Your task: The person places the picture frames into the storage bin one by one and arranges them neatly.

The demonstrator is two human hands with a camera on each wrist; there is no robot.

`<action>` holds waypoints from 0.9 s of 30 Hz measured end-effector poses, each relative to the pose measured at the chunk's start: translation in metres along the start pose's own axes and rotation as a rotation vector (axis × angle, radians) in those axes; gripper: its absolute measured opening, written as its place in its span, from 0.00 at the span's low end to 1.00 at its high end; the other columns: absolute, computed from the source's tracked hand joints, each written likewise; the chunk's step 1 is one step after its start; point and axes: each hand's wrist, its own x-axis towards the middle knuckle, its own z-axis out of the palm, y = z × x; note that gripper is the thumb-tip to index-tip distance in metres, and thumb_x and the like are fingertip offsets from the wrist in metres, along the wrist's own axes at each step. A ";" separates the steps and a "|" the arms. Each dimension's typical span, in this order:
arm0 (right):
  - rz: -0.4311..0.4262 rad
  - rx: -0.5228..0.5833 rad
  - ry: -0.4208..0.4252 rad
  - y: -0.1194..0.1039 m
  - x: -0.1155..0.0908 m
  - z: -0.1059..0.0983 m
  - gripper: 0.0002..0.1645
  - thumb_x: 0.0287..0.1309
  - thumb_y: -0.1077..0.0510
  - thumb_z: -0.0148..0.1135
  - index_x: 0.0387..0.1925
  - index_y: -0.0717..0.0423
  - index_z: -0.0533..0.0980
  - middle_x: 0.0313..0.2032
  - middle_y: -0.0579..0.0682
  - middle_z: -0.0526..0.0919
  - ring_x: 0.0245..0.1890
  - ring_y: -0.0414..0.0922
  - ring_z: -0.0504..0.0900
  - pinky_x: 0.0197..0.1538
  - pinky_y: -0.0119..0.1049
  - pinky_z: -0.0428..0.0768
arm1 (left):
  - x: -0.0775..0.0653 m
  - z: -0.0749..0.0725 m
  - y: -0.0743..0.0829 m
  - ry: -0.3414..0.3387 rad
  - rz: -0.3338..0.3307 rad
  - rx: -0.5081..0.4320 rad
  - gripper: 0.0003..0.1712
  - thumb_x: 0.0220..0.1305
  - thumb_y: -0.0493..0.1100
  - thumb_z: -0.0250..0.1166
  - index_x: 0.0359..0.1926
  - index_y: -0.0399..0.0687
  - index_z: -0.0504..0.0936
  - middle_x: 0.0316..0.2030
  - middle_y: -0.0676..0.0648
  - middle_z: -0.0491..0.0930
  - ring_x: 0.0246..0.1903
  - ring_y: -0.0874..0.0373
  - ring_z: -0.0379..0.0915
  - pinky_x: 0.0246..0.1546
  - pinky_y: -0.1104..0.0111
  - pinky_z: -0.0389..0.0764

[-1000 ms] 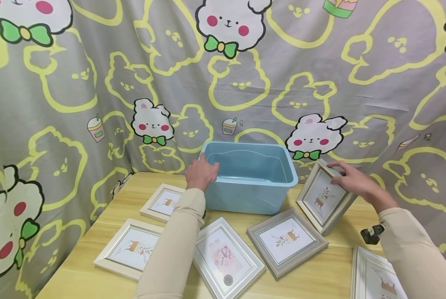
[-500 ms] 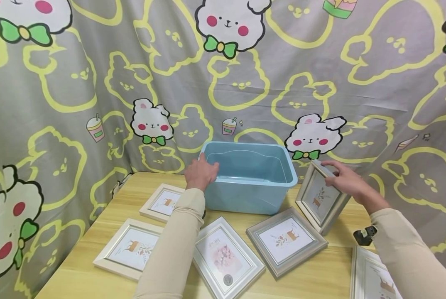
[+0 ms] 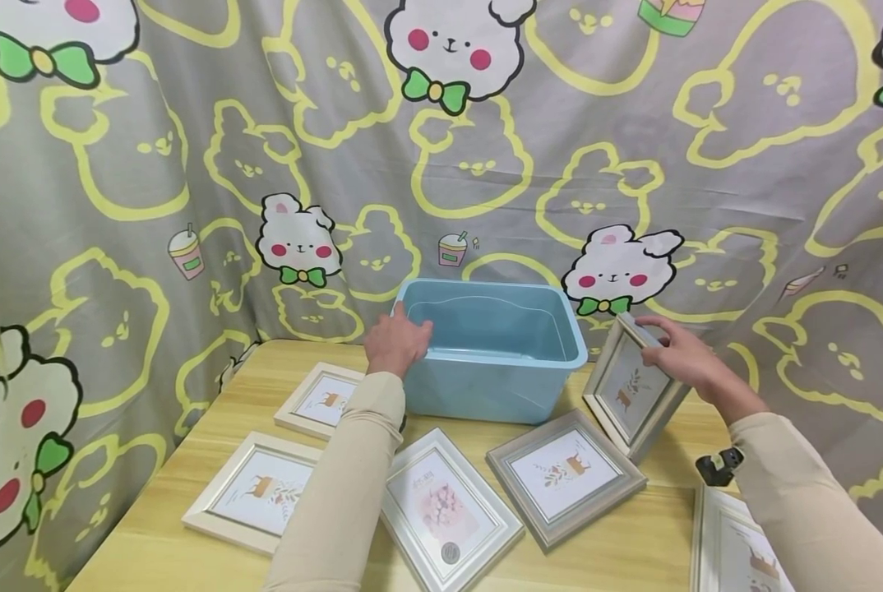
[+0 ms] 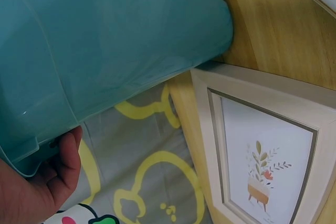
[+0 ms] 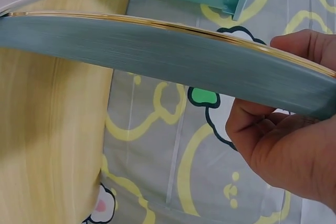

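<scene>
At the left end of a blue plastic bin [image 3: 486, 393], my left hand [image 3: 399, 341] grips the rim; the left wrist view shows the fingers [image 4: 70, 163] curled round it. My right hand [image 3: 684, 355] pinches the upper edge of a pale picture frame [image 3: 629, 385] with a plant print. This frame stands tilted on a corner, just right of the bin. In the right wrist view its grey side edge [image 5: 157, 56] runs between thumb and fingers. A grey-brown picture frame [image 3: 566, 477] lies flat right below it. The bin's visible inside holds nothing.
A silver picture frame [image 3: 449, 510] with a pink flower print lies before the bin. Two cream frames, one small [image 3: 304, 409] and one larger [image 3: 223, 501], lie left. Another frame [image 3: 708, 543] lies at the right front. A patterned curtain [image 3: 478, 148] hangs behind the wooden table [image 3: 160, 547].
My right hand has moved a little to the left, bringing the held picture frame slightly more upright and nearer the bin. The left hand keeps its grip on the rim.
</scene>
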 end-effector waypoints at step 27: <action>0.044 0.007 0.042 -0.031 -0.004 -0.008 0.43 0.63 0.57 0.47 0.75 0.56 0.44 0.58 0.73 0.69 0.52 0.63 0.77 0.42 0.44 0.79 | 0.002 0.001 -0.003 0.006 0.009 -0.012 0.45 0.62 0.68 0.47 0.73 0.50 0.55 0.62 0.35 0.69 0.58 0.36 0.70 0.58 0.43 0.69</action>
